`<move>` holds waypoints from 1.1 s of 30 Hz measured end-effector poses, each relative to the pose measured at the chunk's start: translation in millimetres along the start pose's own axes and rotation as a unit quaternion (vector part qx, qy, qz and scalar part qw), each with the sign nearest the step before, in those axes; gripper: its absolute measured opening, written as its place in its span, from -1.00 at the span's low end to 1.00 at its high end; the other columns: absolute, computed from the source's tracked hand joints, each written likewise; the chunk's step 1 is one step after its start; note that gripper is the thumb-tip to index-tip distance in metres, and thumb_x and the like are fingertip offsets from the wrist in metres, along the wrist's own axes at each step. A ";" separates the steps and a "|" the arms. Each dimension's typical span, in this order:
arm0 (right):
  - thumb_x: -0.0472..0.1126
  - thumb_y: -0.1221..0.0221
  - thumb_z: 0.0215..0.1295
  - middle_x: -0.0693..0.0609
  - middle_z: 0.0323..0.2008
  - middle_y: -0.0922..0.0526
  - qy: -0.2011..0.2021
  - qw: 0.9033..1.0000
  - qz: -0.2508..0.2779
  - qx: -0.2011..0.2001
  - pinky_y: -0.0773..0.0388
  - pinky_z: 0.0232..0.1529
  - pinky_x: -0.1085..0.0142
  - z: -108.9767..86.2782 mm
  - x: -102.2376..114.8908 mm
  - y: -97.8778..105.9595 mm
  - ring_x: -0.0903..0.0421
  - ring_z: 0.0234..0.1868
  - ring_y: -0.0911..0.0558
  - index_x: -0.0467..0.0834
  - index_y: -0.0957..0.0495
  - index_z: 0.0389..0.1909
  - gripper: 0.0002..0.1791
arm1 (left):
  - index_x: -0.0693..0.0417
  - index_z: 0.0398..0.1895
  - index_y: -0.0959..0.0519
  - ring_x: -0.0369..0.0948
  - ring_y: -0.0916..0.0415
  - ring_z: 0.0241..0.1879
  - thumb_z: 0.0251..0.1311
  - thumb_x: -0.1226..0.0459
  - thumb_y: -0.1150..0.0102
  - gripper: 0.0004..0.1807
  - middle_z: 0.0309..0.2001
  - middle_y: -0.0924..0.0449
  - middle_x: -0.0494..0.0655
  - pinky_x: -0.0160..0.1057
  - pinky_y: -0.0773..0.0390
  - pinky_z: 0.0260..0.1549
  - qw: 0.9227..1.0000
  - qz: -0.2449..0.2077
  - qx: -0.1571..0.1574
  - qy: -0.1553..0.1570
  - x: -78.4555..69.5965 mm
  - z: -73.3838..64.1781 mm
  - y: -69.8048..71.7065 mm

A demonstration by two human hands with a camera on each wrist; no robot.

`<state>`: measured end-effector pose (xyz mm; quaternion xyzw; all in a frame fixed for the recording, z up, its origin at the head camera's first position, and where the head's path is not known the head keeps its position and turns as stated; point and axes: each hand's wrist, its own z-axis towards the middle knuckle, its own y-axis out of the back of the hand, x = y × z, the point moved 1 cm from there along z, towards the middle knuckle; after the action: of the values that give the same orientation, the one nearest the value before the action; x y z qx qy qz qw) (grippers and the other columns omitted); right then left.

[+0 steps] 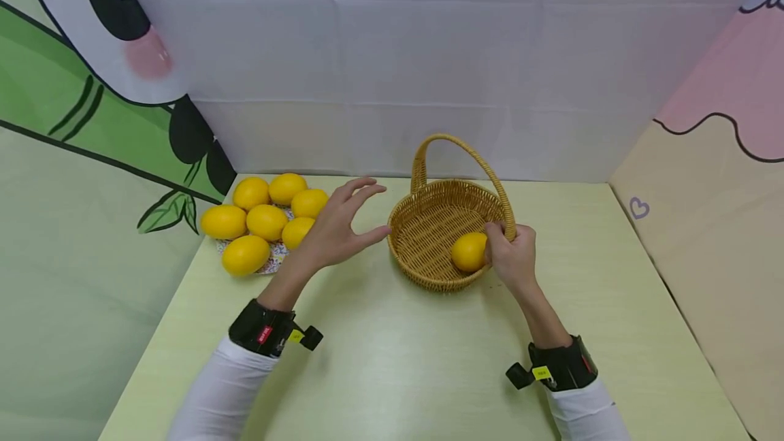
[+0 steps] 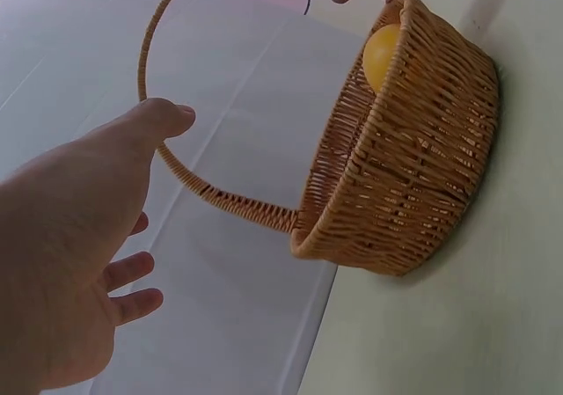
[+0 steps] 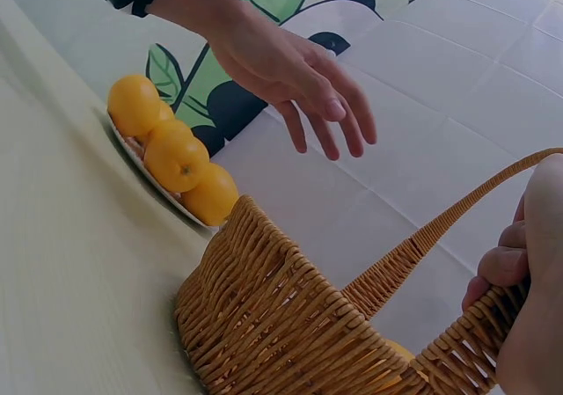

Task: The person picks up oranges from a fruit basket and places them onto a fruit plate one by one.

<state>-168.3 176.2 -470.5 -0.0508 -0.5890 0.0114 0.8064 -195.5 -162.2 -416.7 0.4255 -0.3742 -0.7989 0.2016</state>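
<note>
A round wicker basket (image 1: pixel 422 260) with a tall arched handle (image 1: pixel 461 143) stands on the table. My right hand (image 1: pixel 516 256) grips the handle low on its right side, fingers curled round it. One yellow-orange citrus fruit (image 1: pixel 468 252) lies inside the basket near that hand. My left hand (image 1: pixel 335 231) hovers left of the basket with its fingers spread and nothing held. In the right wrist view the left hand (image 3: pixel 286 74) is in the air, apart from the basket rim. More of the same fruit (image 1: pixel 267 222) is heaped on a patterned plate (image 1: pixel 277 257) at the far left.
The pale table (image 1: pixel 392 366) meets a light cloth wall (image 1: pixel 367 135) right behind the basket and plate. Printed side panels flank it, the right one (image 1: pixel 692 237) along the table's edge. Each wrist carries a black strap (image 1: pixel 260 329) with a small camera.
</note>
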 end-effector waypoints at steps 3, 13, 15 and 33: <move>-0.43 -0.07 0.60 0.17 -0.84 -0.31 0.002 1.000 0.003 0.000 -0.20 -0.78 0.45 0.3 -0.4 0.1 0.29 -0.82 -0.28 -0.34 -0.27 -0.72 -0.45 | 0.01 0.60 -0.54 0.19 -0.34 0.66 0.38 0.04 -0.60 -0.22 0.67 -0.38 0.12 0.35 -0.43 0.61 1.000 -0.003 0.017 -0.014 -7.9 12.7 -7.6; -0.45 -0.06 0.60 0.17 -0.84 -0.31 0.003 1.000 0.002 -0.003 -0.19 -0.78 0.45 0.6 0.5 0.4 0.29 -0.82 -0.28 -0.33 -0.29 -0.72 -0.46 | 0.03 0.65 -0.48 0.16 -0.33 0.68 0.45 0.00 -0.53 -0.20 0.67 -0.38 0.16 0.26 -0.46 0.64 0.997 -0.009 0.073 -0.039 -28.1 47.0 -33.7; -0.45 -0.06 0.59 0.18 -0.84 -0.31 0.002 1.000 0.005 -0.004 -0.19 -0.77 0.46 0.6 0.8 0.4 0.30 -0.82 -0.28 -0.32 -0.29 -0.72 -0.46 | 0.04 0.66 -0.48 0.15 -0.35 0.67 0.45 0.00 -0.53 -0.20 0.66 -0.39 0.16 0.24 -0.46 0.64 0.996 -0.008 0.079 -0.047 -30.9 53.4 -38.7; -0.41 -0.09 0.62 0.18 -0.83 -0.32 0.000 0.999 0.016 0.029 -0.23 -0.76 0.45 35.2 -14.6 18.9 0.29 -0.81 -0.29 -0.27 -0.32 -0.71 -0.46 | 0.01 0.68 -0.45 0.01 -0.40 0.63 0.55 0.03 -0.43 -0.26 0.65 -0.42 0.04 0.07 -0.46 0.66 0.988 -0.003 0.149 -0.044 -44.8 112.1 -98.7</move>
<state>-205.4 196.2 -475.6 -0.0371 -0.5878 0.0416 0.8071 -264.1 -22.6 -428.8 0.4168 -0.4958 -0.7528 0.1171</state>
